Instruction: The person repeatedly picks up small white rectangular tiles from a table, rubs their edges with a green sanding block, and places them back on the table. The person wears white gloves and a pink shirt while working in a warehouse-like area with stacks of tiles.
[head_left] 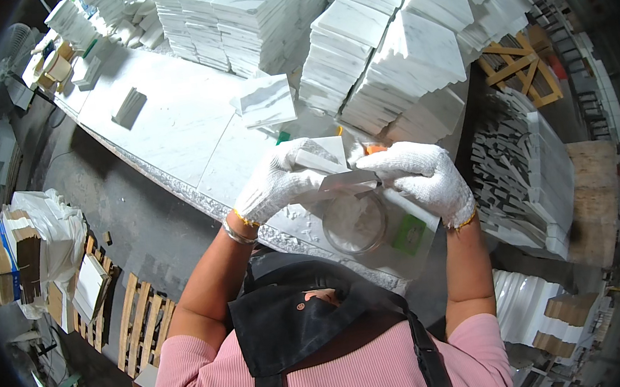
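My left hand (278, 178), in a white knit glove, is closed round the edge of a small white tile piece (319, 160). My right hand (423, 178), gloved the same way, grips a thin flat scraper blade (349, 180), like a putty knife. The blade lies across the front of the tile piece; whether they touch I cannot tell. Something orange (375, 149) shows beside my right fingers, partly hidden. Just below the hands stands a round clear bowl (355, 224) with white material in it. A green pad (409, 235) lies right of the bowl.
Tall stacks of white, grey-veined tiles (352, 19) line the far side of the dusty white table (168, 136). One loose tile (268, 100) lies before them. A small tile stack (128, 107) sits further left. Wooden pallets (142, 321) are on the floor at left.
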### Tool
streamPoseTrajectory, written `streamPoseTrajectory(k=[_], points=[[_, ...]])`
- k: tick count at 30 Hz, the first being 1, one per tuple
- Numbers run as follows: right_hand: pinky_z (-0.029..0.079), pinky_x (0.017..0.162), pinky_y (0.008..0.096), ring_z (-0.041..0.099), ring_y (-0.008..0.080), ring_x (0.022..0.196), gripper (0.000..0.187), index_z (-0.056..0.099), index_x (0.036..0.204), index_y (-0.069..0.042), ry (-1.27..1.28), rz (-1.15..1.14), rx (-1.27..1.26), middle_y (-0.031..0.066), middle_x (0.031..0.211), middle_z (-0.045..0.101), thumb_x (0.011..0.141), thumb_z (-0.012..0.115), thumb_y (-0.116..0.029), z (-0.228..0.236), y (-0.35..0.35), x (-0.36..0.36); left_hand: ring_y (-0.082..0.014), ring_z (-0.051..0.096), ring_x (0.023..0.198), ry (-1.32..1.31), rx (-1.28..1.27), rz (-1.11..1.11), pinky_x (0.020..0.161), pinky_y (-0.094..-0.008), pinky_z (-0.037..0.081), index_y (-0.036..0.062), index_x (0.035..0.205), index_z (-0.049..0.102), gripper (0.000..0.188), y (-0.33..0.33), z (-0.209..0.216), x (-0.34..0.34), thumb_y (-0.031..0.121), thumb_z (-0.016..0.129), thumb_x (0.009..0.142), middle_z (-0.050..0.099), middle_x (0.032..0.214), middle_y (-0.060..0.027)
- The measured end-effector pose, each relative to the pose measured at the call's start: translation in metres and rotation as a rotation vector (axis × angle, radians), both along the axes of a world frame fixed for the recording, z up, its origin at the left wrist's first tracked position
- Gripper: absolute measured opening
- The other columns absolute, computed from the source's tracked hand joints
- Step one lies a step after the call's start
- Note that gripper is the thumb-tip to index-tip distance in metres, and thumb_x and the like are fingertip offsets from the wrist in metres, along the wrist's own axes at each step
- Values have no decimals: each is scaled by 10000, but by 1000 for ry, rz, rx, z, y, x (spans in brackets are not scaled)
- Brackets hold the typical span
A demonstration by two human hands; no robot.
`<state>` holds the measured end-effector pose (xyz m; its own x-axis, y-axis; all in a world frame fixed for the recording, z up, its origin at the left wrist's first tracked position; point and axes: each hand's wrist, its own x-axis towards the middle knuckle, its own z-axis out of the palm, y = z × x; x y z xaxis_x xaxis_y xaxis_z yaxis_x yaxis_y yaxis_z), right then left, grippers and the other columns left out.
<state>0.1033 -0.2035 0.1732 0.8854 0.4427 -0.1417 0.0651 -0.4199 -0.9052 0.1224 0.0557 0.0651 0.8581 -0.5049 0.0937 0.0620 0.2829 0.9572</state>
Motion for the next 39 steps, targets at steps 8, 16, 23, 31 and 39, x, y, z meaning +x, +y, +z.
streamPoseTrajectory(k=[8, 16, 23, 31, 39], points=[[535, 892, 290, 687, 177, 1006, 422, 728, 1153, 40, -135, -21, -66, 122, 1114, 733, 750, 619, 98, -5, -3, -10, -111, 633, 952, 14, 57, 34, 825, -264, 521, 11, 1120, 725, 438, 0, -6, 0, 250, 827, 768, 702, 1055, -34], [543, 827, 258, 683, 129, 903, 300, 720, 1193, 11, 1, -275, 60, 96, 1072, 740, 908, 631, 41, -8, 8, -32, -96, 630, 941, 44, 103, 27, 825, -260, 531, 28, 1126, 718, 375, -1, 2, -1, 83, 826, 771, 699, 1037, -14], [488, 603, 194, 611, 38, 705, 279, 715, 1220, -15, -76, -466, 51, 7, 886, 710, 954, 635, -40, -17, 26, -54, -93, 624, 953, -13, 79, 35, 828, -265, 529, 40, 1125, 720, 387, -2, 4, -3, 105, 844, 764, 694, 1037, -1], [547, 578, 238, 676, 82, 676, 298, 676, 1253, 0, -141, -520, 26, 96, 927, 751, 964, 638, -58, -21, 40, -60, -119, 639, 959, 74, 82, 71, 831, -267, 529, 35, 1068, 727, 338, -3, 6, -4, 115, 846, 762, 693, 1038, -19], [536, 594, 234, 673, 79, 674, 330, 658, 1294, 1, -108, -620, -5, 90, 876, 747, 970, 623, -49, -13, 50, -74, -88, 640, 862, 58, 127, 62, 751, -250, 543, 30, 1044, 719, 298, -3, 6, -2, 109, 828, 778, 700, 972, -7]])
